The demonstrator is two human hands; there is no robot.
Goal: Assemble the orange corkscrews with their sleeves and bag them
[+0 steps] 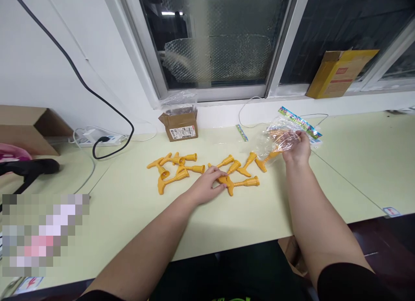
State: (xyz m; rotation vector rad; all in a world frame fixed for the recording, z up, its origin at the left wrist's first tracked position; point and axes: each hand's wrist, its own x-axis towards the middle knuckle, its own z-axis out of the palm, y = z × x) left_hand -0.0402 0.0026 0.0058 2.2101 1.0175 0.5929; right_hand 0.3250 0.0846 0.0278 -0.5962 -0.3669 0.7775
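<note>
My left hand (pixel 207 186) rests low over the table, thumb and index finger closed about the end of a yellow T-handled plastic piece (pixel 223 180). Another such yellow piece (pixel 247 181), with a ribbed shaft and a flared end, lies just to its right. In my right hand (pixel 297 148) is a clear plastic bag (pixel 275 139) with a colourful printed header strip (pixel 300 121). Yellow shows through the bag, but its contents are blurred by glare. Several more yellow pieces (pixel 175 178) lie in a loose group left of my left hand.
A small open cardboard box (pixel 180 126) stands by the wall, with a loose printed strip (pixel 241 132) to its right. A power strip (pixel 100 139) with a black cable sits at left, near a larger carton (pixel 26 123). A yellow carton (pixel 340 74) leans against the window.
</note>
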